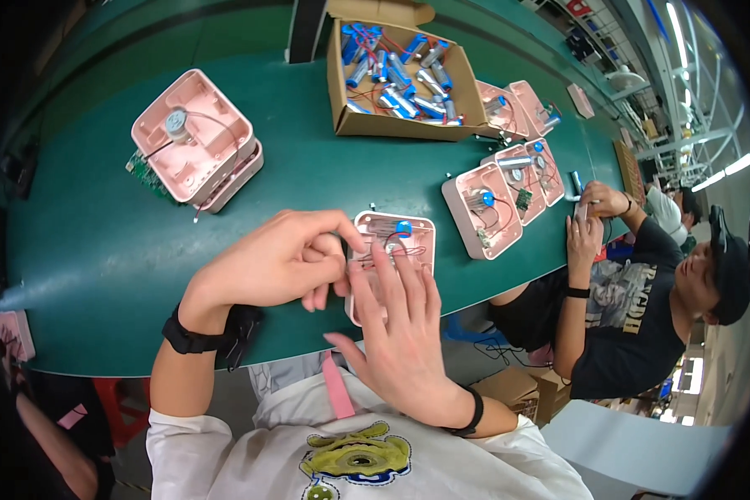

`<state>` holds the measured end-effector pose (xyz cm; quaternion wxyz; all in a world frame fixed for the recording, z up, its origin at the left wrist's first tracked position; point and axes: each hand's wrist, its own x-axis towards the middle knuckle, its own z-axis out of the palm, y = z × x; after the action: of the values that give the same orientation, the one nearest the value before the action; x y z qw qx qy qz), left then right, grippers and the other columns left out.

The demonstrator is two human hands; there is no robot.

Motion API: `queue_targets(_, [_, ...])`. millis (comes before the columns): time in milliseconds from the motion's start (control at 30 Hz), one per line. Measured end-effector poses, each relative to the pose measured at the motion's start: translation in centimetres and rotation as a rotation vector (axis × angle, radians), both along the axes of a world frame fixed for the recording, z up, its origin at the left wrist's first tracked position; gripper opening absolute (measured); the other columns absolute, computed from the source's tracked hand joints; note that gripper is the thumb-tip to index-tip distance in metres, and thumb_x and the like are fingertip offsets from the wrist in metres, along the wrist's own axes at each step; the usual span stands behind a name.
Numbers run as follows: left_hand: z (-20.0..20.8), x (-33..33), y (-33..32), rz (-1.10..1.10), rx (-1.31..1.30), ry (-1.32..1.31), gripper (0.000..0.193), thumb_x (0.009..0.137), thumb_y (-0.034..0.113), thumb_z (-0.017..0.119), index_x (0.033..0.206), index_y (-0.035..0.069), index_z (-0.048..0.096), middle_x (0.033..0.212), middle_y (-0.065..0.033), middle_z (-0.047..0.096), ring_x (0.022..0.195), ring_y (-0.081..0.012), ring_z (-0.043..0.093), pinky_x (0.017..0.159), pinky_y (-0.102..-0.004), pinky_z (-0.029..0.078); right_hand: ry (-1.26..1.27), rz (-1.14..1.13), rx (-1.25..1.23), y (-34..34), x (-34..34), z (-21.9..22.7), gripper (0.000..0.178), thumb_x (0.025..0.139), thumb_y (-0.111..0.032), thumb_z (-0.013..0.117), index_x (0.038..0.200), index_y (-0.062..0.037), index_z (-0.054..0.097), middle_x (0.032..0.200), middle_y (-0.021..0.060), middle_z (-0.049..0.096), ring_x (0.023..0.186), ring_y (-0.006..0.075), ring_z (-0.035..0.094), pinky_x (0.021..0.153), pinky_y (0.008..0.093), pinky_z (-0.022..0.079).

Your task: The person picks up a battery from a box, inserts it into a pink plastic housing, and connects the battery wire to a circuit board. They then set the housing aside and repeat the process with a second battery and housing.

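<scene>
A pink plastic housing lies in front of me near the table's front edge. Inside it are a blue-ended cylindrical battery and thin dark-red wires. My left hand is at the housing's left wall, its index finger bent over the rim and its other fingers curled beside it. Flat over the housing, my right hand has its fingers stretched out, fingertips on the wires and parts inside. The fingers hide much of the housing's lower half.
Two stacked pink housings with a green circuit board stand at left. An open cardboard box of blue-and-silver batteries sits at the back. Several wired pink housings line the right. A co-worker's hands handle parts at the right edge.
</scene>
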<state>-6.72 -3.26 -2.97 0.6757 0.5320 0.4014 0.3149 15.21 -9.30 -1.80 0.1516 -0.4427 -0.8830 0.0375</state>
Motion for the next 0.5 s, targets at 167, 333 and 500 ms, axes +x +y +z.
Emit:
queue_targets(167, [0.1, 0.8, 1.2, 0.076, 0.070, 0.135, 0.014, 0.103, 0.004, 0.061, 0.115, -0.002, 0.066, 0.072, -0.0026, 0.065, 0.059, -0.0064, 0.059, 0.052, -0.0239, 0.047, 0.076, -0.027, 0.033, 2.1, 3.4, -2.8, 0.071, 0.087, -0.016, 0.081, 0.149, -0.0011, 0.049, 0.162, 0.0182, 0.047, 0.151, 0.0417, 0.042, 0.121, 0.0698, 0.022])
queue_targets(333, [0.2, 1.9, 1.4, 0.197, 0.108, 0.205, 0.014, 0.104, 0.009, 0.066, 0.109, -0.003, 0.067, 0.071, -0.0002, 0.062, 0.063, -0.0061, 0.060, 0.053, -0.0246, 0.045, -0.016, -0.080, 0.110, 4.5, 7.4, -3.5, 0.070, 0.088, -0.012, 0.079, 0.150, -0.0015, 0.049, 0.163, 0.0143, 0.048, 0.150, 0.0404, 0.043, 0.121, 0.0691, 0.024])
queue_targets(500, [0.0, 2.9, 2.0, 0.233, 0.200, 0.225, 0.012, 0.105, 0.008, 0.065, 0.111, -0.001, 0.069, 0.074, 0.0012, 0.063, 0.060, -0.0037, 0.056, 0.051, -0.0214, 0.043, -0.003, -0.183, 0.150, 4.9, 9.7, -3.1, 0.065, 0.089, -0.007, 0.076, 0.148, -0.0023, 0.051, 0.163, 0.0118, 0.048, 0.148, 0.0394, 0.045, 0.121, 0.0685, 0.025])
